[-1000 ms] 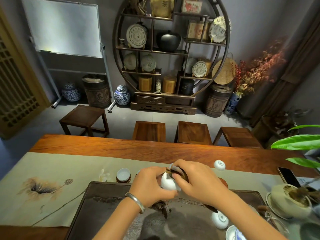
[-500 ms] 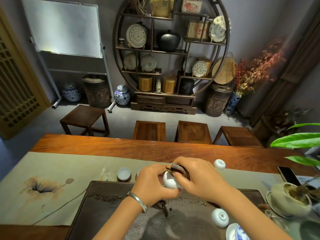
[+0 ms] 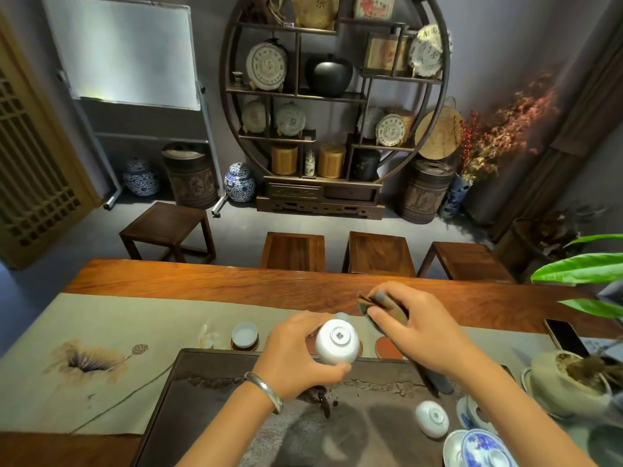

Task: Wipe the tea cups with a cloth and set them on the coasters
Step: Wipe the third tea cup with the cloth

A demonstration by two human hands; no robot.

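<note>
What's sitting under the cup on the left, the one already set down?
That upright cup rests on a dark brown coaster; only the coaster's front edge shows below it. The rest of the coaster is covered by the cup, so its top cannot be seen.

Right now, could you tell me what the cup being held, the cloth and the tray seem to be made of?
The cup looks like glazed white porcelain: glossy, with a blue mark on its base. The cloth seems a soft brown fabric, folded. The tray looks like dark carved stone or wood, matte; I cannot tell which.
</note>
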